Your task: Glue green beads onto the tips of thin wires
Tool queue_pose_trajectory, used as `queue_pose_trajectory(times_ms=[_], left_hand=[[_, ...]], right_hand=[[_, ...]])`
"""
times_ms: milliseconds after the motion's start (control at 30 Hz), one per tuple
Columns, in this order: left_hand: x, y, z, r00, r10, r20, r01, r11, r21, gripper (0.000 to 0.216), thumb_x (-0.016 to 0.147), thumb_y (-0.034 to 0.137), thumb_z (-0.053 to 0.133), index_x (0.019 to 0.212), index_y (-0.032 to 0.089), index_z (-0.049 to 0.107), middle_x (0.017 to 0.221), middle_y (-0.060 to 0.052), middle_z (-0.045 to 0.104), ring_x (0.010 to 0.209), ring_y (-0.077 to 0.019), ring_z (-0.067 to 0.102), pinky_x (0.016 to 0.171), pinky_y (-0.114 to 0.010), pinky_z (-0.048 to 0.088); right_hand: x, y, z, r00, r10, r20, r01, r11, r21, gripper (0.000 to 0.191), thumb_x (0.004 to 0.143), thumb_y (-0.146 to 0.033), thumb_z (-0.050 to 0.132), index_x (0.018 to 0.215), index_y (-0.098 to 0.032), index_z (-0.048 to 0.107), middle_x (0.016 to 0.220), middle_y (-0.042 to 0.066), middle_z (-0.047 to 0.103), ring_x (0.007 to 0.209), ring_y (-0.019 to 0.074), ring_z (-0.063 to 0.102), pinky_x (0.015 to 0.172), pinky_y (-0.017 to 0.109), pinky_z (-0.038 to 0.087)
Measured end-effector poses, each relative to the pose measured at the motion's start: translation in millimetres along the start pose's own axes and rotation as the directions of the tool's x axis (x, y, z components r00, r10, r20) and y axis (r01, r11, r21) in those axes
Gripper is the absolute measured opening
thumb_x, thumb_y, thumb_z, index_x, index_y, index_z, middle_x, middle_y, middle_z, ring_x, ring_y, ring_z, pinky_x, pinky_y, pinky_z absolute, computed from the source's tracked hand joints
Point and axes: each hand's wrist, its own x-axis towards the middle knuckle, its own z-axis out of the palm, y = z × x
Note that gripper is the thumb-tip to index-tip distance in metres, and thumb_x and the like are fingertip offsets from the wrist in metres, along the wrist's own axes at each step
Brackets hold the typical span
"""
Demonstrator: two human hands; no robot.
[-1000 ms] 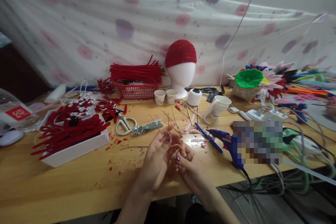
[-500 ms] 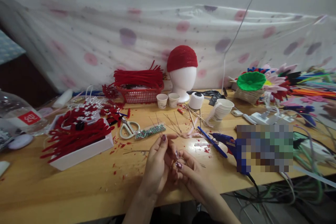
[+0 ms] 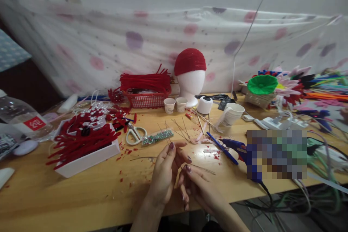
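Observation:
My left hand (image 3: 164,174) is closed above the table's front part, thumb and forefinger pinched together. Thin wires (image 3: 164,130) rise from that pinch. Close beside it on the right, my right hand (image 3: 199,185) has its thumb pressed to its forefinger, the lower fingers curled loosely. What lies in the right pinch is too small to make out. More thin wires (image 3: 144,157) lie on the table left of my hands, and others (image 3: 206,169) show behind my right hand. A bag of green and white beads (image 3: 158,137) lies just beyond my left hand.
White-handled scissors (image 3: 136,135) lie left of the beads, near a white box (image 3: 89,160) of red fuzzy stems. A blue glue gun (image 3: 239,146) and blue pen (image 3: 223,148) lie right. Behind stand paper cups (image 3: 169,106), a red basket (image 3: 148,99) and a red-capped foam head (image 3: 191,83).
My hands have drawn slightly apart at the fingertips. The right hand's lower fingers have loosened and reach lower. The whole view has shifted slightly.

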Motion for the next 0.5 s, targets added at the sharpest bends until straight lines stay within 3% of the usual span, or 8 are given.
queue_pose_trajectory(times_ms=[267,367,433,500], left_hand=[[0,-1,-1,1.0,0.019,-0.012,-0.019,1.0,-0.001,0.035,0.078,0.044,0.07,0.096,0.014,0.066,0.068,-0.004,0.068,0.061,-0.0118,0.061,0.054,-0.018,0.047],[3,5,-4,0.997,0.047,-0.066,-0.044,0.998,0.047,0.04,0.079,0.041,0.069,0.109,0.017,0.062,0.097,-0.009,0.071,0.078,-0.0146,0.065,0.072,-0.025,0.051],[0,16,-8,0.964,0.179,-0.199,-0.139,0.97,0.2,0.041,0.08,0.038,0.069,0.116,0.02,0.059,0.116,-0.009,0.065,0.097,-0.0176,0.063,0.083,-0.028,0.049],[-14,32,-14,0.879,0.399,-0.261,-0.25,0.852,0.461,0.039,0.08,0.034,0.068,0.117,0.024,0.06,0.122,-0.007,0.062,0.112,-0.0204,0.057,0.093,-0.03,0.044]], right_hand=[[-1,0,3,0.999,0.034,-0.021,-0.035,0.999,-0.024,0.036,0.08,-0.049,0.067,0.07,-0.014,0.06,0.044,-0.005,0.052,0.033,0.005,0.039,0.036,0.018,0.047],[-3,-5,1,0.993,-0.014,-0.114,0.003,0.995,-0.097,0.039,0.077,-0.052,0.068,0.067,-0.014,0.061,0.042,-0.004,0.05,0.032,0.0055,0.038,0.034,0.019,0.045],[-3,-17,-4,0.964,-0.11,-0.242,0.052,0.97,-0.235,0.04,0.077,-0.053,0.067,0.065,-0.014,0.062,0.043,-0.004,0.051,0.034,0.0064,0.041,0.036,0.019,0.044],[0,-35,-12,0.915,-0.221,-0.337,0.05,0.892,-0.449,0.04,0.078,-0.053,0.066,0.067,-0.014,0.064,0.046,-0.002,0.054,0.038,0.0075,0.046,0.038,0.018,0.042]])
